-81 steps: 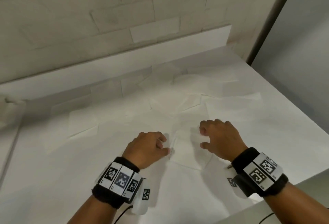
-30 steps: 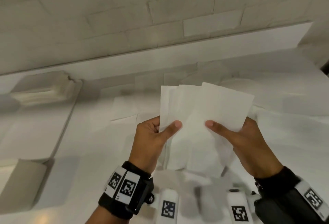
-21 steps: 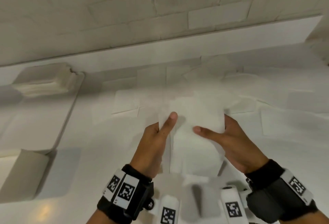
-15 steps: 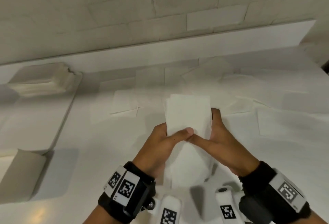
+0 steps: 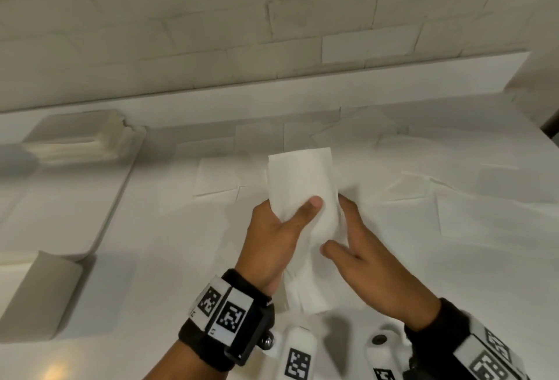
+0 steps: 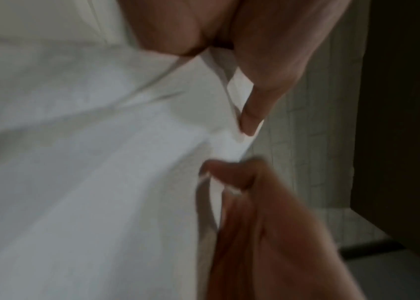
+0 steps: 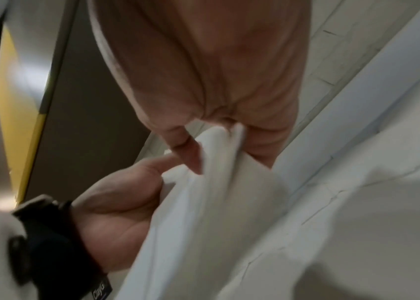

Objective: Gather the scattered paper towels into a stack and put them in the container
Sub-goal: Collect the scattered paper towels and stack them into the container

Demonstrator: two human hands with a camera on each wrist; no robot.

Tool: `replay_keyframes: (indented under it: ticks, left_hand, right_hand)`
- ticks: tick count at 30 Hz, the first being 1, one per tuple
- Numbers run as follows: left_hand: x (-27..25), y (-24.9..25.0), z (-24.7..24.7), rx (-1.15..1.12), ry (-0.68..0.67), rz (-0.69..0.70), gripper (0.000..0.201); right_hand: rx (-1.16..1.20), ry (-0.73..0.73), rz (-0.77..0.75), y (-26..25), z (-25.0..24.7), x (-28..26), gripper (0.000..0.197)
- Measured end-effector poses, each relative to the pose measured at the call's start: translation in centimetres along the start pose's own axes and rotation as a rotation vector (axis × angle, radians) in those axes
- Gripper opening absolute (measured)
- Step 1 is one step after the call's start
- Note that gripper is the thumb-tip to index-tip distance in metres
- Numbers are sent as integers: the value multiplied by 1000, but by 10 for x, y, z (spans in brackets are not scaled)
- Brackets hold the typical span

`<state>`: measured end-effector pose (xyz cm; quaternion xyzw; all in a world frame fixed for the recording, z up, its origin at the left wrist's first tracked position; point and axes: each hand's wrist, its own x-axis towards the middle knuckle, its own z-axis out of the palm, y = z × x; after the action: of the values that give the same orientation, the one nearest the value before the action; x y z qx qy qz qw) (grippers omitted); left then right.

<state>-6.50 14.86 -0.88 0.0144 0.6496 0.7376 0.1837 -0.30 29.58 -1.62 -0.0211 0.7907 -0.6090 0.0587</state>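
Observation:
In the head view I hold a small stack of white paper towels point(image 5: 302, 186) upright above the table. My left hand point(image 5: 272, 234) grips its left edge, thumb across the front. My right hand point(image 5: 372, 267) holds the right edge, thumb on the front and fingers behind. The left wrist view shows the stack point(image 6: 101, 162) under my left thumb, with the right hand point(image 6: 268, 223) beside it. In the right wrist view the towels point(image 7: 216, 203) are pinched in my right fingers point(image 7: 191, 154). The container, a white tray point(image 5: 75, 222), lies far left with a towel pile point(image 5: 75, 143) at its far end.
Several loose paper towels lie flat on the white table, one left of the stack point(image 5: 217, 177), others to the right point(image 5: 484, 216) and by the back ledge point(image 5: 357, 131). A white box part point(image 5: 39, 295) sits at the near left. A brick wall rises behind.
The hands picked towels off the table, held them fanned out, then pressed them together into one narrow stack. My right thumb has slid lower on the stack.

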Motion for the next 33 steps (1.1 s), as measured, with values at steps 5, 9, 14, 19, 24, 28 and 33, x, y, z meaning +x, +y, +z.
replay_keyframes:
  ticks: [5, 9, 14, 19, 24, 28, 33]
  left_hand:
    - [0, 9, -21, 105, 179, 135, 25]
    - [-9, 16, -45, 66, 253, 158, 21]
    - [-28, 44, -119, -192, 427, 116, 23]
    - [-77, 81, -256, -248, 622, 236, 28]
    - [-140, 110, -420, 91, 848, 284, 36]
    - [-149, 97, -503, 647, 861, 112, 45]
    - [-132, 63, -531, 1071, 587, -36, 65]
  right_hand:
    - [-40, 2, -26, -1, 9, 9, 36]
    - [-44, -51, -83, -16, 40, 25, 39]
    - [-62, -214, -122, -50, 100, 58, 38]
    - [-161, -381, -198, -110, 198, 104, 32]
    - [-368, -580, -277, -172, 324, 166, 37]
    - [-665, -696, -201, -183, 401, 197, 53]
    - [-1017, -810, -94, -164, 434, 195, 58]
